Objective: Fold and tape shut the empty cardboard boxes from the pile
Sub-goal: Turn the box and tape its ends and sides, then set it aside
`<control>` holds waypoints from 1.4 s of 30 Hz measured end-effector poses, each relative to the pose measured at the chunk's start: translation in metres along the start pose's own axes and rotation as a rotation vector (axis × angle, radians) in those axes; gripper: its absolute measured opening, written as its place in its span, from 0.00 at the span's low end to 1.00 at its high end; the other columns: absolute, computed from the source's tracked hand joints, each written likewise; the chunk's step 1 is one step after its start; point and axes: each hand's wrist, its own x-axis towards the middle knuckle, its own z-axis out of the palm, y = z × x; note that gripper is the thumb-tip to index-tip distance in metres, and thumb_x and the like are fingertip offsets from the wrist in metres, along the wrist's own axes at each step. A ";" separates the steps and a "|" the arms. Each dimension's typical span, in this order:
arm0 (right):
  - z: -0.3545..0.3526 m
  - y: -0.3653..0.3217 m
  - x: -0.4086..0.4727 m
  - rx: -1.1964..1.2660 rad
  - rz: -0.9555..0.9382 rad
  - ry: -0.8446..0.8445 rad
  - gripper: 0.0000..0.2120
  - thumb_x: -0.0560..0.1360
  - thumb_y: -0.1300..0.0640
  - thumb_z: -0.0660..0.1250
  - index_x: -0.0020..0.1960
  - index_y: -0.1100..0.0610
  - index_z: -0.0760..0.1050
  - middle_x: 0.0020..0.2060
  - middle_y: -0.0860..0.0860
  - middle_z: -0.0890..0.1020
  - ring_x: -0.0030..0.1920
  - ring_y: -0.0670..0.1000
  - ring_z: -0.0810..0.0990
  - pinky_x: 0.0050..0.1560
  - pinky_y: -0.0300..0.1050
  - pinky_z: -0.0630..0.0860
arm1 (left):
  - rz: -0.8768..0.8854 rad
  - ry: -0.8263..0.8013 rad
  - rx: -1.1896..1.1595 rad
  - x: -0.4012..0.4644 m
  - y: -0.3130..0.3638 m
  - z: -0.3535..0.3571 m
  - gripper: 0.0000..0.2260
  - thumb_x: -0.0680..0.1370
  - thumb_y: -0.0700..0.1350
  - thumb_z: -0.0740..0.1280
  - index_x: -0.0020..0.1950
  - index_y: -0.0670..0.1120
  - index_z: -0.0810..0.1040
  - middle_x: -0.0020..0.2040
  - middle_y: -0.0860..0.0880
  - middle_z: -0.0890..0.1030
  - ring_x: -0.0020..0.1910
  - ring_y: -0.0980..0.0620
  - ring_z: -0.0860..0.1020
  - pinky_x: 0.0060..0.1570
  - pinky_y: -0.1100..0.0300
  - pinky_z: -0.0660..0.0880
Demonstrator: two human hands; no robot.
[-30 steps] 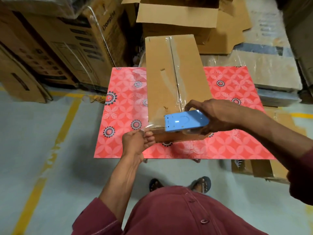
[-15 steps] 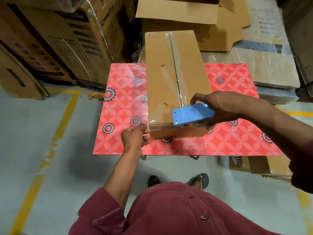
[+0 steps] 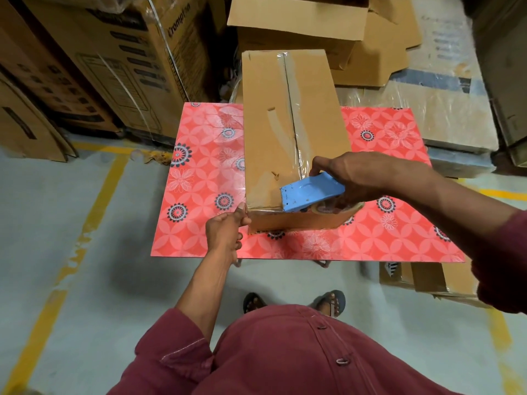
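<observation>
Head: right hand [image 3: 368, 178] grips dispenser [image 3: 310, 193] (blue).

Dim, warm indoor light leaves a soft shadow on the floor [image 3: 119, 277] at 8 o'clock, glare on the tape [image 3: 296, 121], and blurred, bent edges around 3 o'clock.

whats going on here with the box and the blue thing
A person is taping a cardboard box shut on a red patterned table. Their right hand grips a blue tape dispenser at the box's near edge, with clear tape already running along the top seam. Their left hand is at the box's near left corner, fingers curled; what they pinch there is unclear. More cardboard boxes are piled behind the table.
</observation>
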 end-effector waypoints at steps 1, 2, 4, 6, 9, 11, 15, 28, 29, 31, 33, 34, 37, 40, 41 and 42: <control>-0.001 -0.002 0.001 -0.007 0.000 -0.005 0.34 0.70 0.38 0.77 0.67 0.42 0.63 0.40 0.45 0.74 0.39 0.53 0.75 0.35 0.50 0.72 | -0.012 -0.012 0.010 0.001 0.001 -0.001 0.09 0.82 0.46 0.71 0.46 0.42 0.82 0.39 0.48 0.85 0.25 0.54 0.63 0.22 0.67 0.56; -0.002 -0.004 0.002 -0.013 0.002 -0.014 0.34 0.70 0.38 0.77 0.68 0.43 0.63 0.39 0.45 0.73 0.38 0.52 0.74 0.34 0.50 0.70 | -0.024 -0.023 0.019 0.002 0.001 -0.002 0.09 0.82 0.47 0.71 0.46 0.42 0.82 0.40 0.48 0.85 0.25 0.54 0.63 0.22 0.67 0.56; -0.006 -0.008 0.003 -0.025 0.008 -0.036 0.35 0.70 0.40 0.77 0.69 0.43 0.63 0.40 0.45 0.72 0.38 0.51 0.74 0.33 0.48 0.67 | -0.039 -0.036 0.046 0.004 0.004 -0.003 0.10 0.82 0.49 0.71 0.45 0.43 0.82 0.41 0.48 0.86 0.25 0.54 0.64 0.22 0.67 0.56; -0.010 -0.013 0.004 -0.035 0.010 -0.063 0.36 0.70 0.42 0.78 0.71 0.44 0.62 0.40 0.45 0.71 0.39 0.52 0.73 0.33 0.48 0.67 | -0.037 -0.037 0.074 0.005 0.005 -0.002 0.12 0.81 0.51 0.72 0.45 0.43 0.81 0.41 0.49 0.87 0.24 0.53 0.65 0.23 0.67 0.57; -0.016 -0.018 0.006 -0.055 0.018 -0.087 0.37 0.70 0.44 0.79 0.71 0.45 0.62 0.41 0.45 0.71 0.42 0.54 0.74 0.37 0.49 0.70 | -0.036 -0.018 0.076 0.011 0.000 -0.001 0.14 0.80 0.54 0.74 0.47 0.43 0.80 0.40 0.50 0.87 0.25 0.53 0.62 0.24 0.67 0.57; -0.019 -0.020 0.006 -0.082 0.031 -0.093 0.38 0.70 0.44 0.79 0.73 0.45 0.62 0.44 0.47 0.72 0.43 0.56 0.75 0.37 0.49 0.68 | -0.076 0.009 0.096 0.016 -0.008 0.002 0.14 0.80 0.54 0.74 0.46 0.44 0.79 0.34 0.49 0.81 0.26 0.53 0.60 0.26 0.65 0.58; -0.018 -0.020 0.007 -0.091 0.021 -0.089 0.37 0.71 0.44 0.78 0.73 0.46 0.63 0.47 0.49 0.71 0.45 0.57 0.74 0.40 0.49 0.69 | -0.140 0.054 0.075 0.018 -0.050 0.006 0.16 0.80 0.51 0.74 0.39 0.45 0.75 0.30 0.49 0.65 0.28 0.50 0.62 0.26 0.60 0.62; -0.012 -0.037 0.006 -0.350 -0.053 -0.011 0.37 0.77 0.32 0.65 0.81 0.35 0.53 0.65 0.50 0.73 0.66 0.57 0.74 0.45 0.49 0.72 | 1.480 -0.081 1.140 -0.003 -0.006 0.013 0.27 0.80 0.58 0.65 0.68 0.37 0.80 0.67 0.38 0.81 0.70 0.41 0.77 0.77 0.45 0.64; -0.009 -0.039 0.006 -0.376 -0.053 0.002 0.39 0.76 0.30 0.64 0.81 0.37 0.54 0.69 0.52 0.71 0.69 0.57 0.71 0.49 0.52 0.72 | 1.491 -0.082 1.207 0.002 -0.013 0.012 0.30 0.80 0.60 0.64 0.69 0.36 0.79 0.69 0.36 0.80 0.72 0.39 0.76 0.77 0.43 0.64; -0.007 -0.045 0.003 -0.395 -0.067 0.004 0.42 0.74 0.27 0.63 0.82 0.42 0.54 0.75 0.55 0.65 0.75 0.58 0.65 0.59 0.56 0.71 | 1.555 -0.077 1.220 0.010 -0.022 0.008 0.31 0.80 0.60 0.65 0.70 0.35 0.78 0.71 0.34 0.77 0.73 0.38 0.74 0.77 0.42 0.66; -0.005 -0.051 0.003 -0.383 -0.117 -0.009 0.39 0.77 0.28 0.60 0.82 0.40 0.50 0.77 0.56 0.64 0.76 0.60 0.63 0.63 0.59 0.71 | 1.613 -0.062 1.185 0.013 -0.024 0.006 0.31 0.80 0.59 0.66 0.71 0.34 0.77 0.72 0.34 0.76 0.74 0.38 0.74 0.76 0.43 0.66; -0.004 -0.053 0.004 -0.366 -0.157 -0.018 0.35 0.79 0.31 0.58 0.81 0.37 0.50 0.75 0.55 0.66 0.74 0.60 0.66 0.63 0.59 0.72 | 1.630 -0.053 1.174 0.013 -0.023 0.006 0.31 0.80 0.59 0.67 0.71 0.34 0.77 0.72 0.35 0.76 0.74 0.38 0.74 0.76 0.43 0.67; -0.009 -0.052 0.005 -0.343 -0.223 -0.033 0.23 0.82 0.40 0.58 0.76 0.34 0.61 0.63 0.52 0.74 0.62 0.58 0.76 0.55 0.58 0.76 | 1.662 -0.039 1.145 0.016 -0.023 0.007 0.30 0.79 0.58 0.68 0.70 0.35 0.78 0.71 0.35 0.77 0.73 0.38 0.75 0.75 0.43 0.69; -0.016 -0.044 -0.001 -0.283 -0.211 -0.051 0.22 0.82 0.41 0.58 0.76 0.31 0.62 0.59 0.51 0.73 0.60 0.57 0.76 0.52 0.54 0.74 | 1.676 -0.040 1.151 0.019 -0.024 0.004 0.30 0.78 0.55 0.70 0.71 0.35 0.77 0.72 0.35 0.76 0.73 0.38 0.74 0.73 0.43 0.70; -0.017 -0.041 -0.004 -0.269 -0.202 -0.060 0.23 0.82 0.41 0.58 0.76 0.30 0.59 0.58 0.51 0.72 0.60 0.57 0.75 0.51 0.53 0.70 | 1.686 -0.040 1.159 0.019 -0.024 0.003 0.29 0.78 0.54 0.70 0.71 0.34 0.77 0.72 0.35 0.76 0.74 0.38 0.74 0.73 0.42 0.71; -0.016 -0.037 -0.006 -0.262 -0.195 -0.060 0.25 0.83 0.40 0.58 0.77 0.29 0.57 0.58 0.51 0.71 0.59 0.57 0.75 0.51 0.53 0.67 | 1.692 -0.040 1.165 0.018 -0.024 0.003 0.29 0.78 0.53 0.70 0.72 0.34 0.76 0.72 0.35 0.76 0.74 0.38 0.73 0.73 0.42 0.71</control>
